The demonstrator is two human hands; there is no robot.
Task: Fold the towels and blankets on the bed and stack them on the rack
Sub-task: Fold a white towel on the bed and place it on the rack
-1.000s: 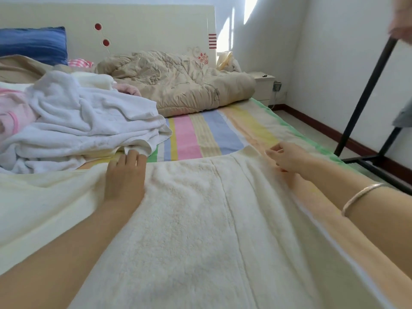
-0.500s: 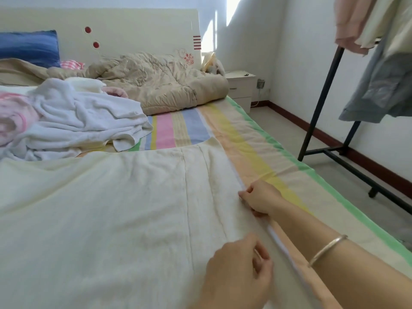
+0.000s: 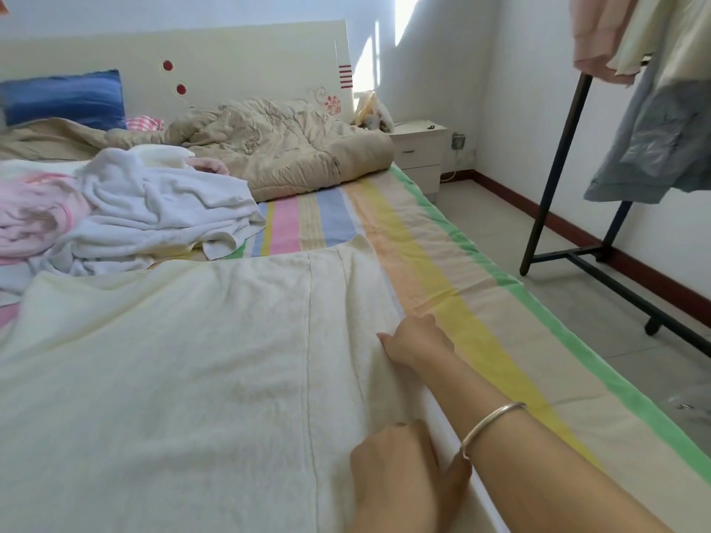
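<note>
A large cream towel [image 3: 173, 359] lies spread flat over the near part of the bed. My right hand [image 3: 415, 342], a silver bangle on its wrist, pinches the towel's right edge. Closer to me, my left hand [image 3: 400, 471] holds the same edge. A crumpled white towel [image 3: 161, 209] and a pink one [image 3: 34, 217] are heaped at the left. A black rack [image 3: 565, 163] stands on the floor at the right, with cloths [image 3: 654, 121] hanging over it.
A striped sheet [image 3: 442, 271] covers the bed. A beige quilt [image 3: 277, 144] and a blue pillow [image 3: 65, 98] lie by the headboard. A white nightstand [image 3: 421, 148] fills the far corner. Tiled floor [image 3: 500, 232] runs between bed and rack.
Both hands left the towel's far edge and came back along its right edge toward me; the left hand crossed from the left side. The view swung right, showing the rack.
</note>
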